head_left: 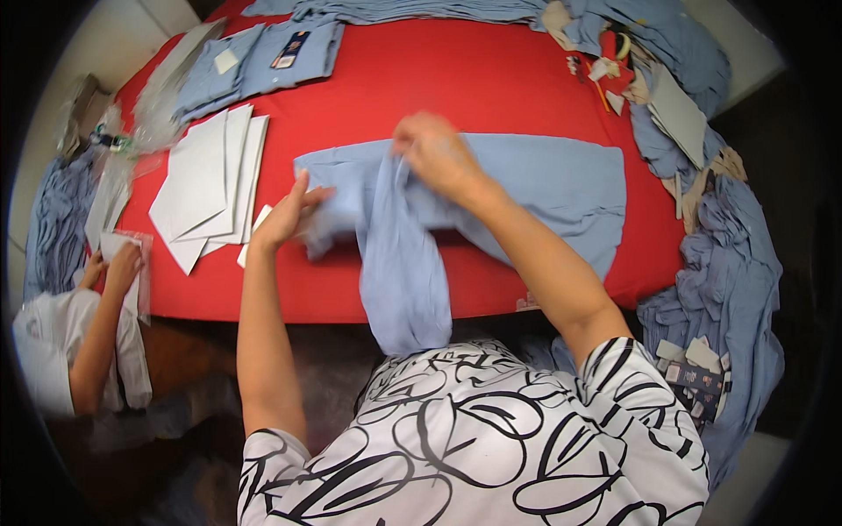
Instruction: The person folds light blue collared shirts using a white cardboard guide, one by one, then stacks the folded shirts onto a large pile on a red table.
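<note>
Head view: the red table (pixel 368 79) spreads beneath everything, and on its near half lies the light-blue garment (pixel 561 175), its long axis running left to right across the person's front. One hanging length (pixel 405 280) of the same cloth breaks that line, running almost at right angles to it, toward the person and over the near edge, its lower end close against the patterned shirt (pixel 500 438). To the left, just beyond the garment's left end, the white sheets (pixel 206 175) lie in a loose fan. The right hand (pixel 434 156) is the nearer to this length: it sits at its upper end, reaching in from the right, with the cloth falling from the fingertips toward the person. The left hand (pixel 289 215) is off to the left of that length, by the garment's left end. Right thumb and fingers look drawn together, pinching the gathered cloth; the left index finger and thumb stand apart, spread beside a blurred fold, and whether they touch it I cannot tell.
</note>
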### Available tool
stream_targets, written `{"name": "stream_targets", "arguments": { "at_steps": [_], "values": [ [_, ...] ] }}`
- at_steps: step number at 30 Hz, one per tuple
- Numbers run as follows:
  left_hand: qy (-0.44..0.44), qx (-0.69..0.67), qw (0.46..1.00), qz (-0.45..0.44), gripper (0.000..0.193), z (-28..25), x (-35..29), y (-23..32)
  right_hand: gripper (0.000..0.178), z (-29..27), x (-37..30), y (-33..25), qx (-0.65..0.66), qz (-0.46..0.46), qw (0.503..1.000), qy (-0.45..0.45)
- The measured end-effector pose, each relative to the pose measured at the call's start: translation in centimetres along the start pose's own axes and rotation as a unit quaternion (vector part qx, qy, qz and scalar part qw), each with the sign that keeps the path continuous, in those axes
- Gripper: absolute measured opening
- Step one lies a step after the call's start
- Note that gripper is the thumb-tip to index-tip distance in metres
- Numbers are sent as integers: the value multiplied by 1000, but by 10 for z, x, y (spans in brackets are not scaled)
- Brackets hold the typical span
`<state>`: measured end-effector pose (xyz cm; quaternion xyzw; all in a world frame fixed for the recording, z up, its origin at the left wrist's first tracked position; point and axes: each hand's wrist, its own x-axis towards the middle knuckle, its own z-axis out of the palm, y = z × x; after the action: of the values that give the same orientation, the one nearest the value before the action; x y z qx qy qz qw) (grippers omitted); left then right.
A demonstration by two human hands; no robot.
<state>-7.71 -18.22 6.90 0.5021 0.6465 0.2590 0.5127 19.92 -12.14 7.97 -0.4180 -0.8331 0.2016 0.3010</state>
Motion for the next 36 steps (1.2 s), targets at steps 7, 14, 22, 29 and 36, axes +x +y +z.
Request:
{"name": "stream_targets", "arguments": {
  "at_steps": [7,14,22,29,36],
  "values": [
    [-48,231,961,142,74,11,-6,-26,23,-95,-169,24,-26,294,947,125],
    [10,363,906,217,70,28,-19,-33,26,-81,-336,34,-248,287,910,165],
    [316,352,865,170,24,84,5,-53,17,-175,-310,135,-20,346,869,352],
    [388,348,831,193,20,60,44,-69,19,-168,-191,224,-268,347,830,343],
    [370,358,831,208,21,38,55,-77,17,-149,-196,246,-274,351,842,306]
  ]
}}
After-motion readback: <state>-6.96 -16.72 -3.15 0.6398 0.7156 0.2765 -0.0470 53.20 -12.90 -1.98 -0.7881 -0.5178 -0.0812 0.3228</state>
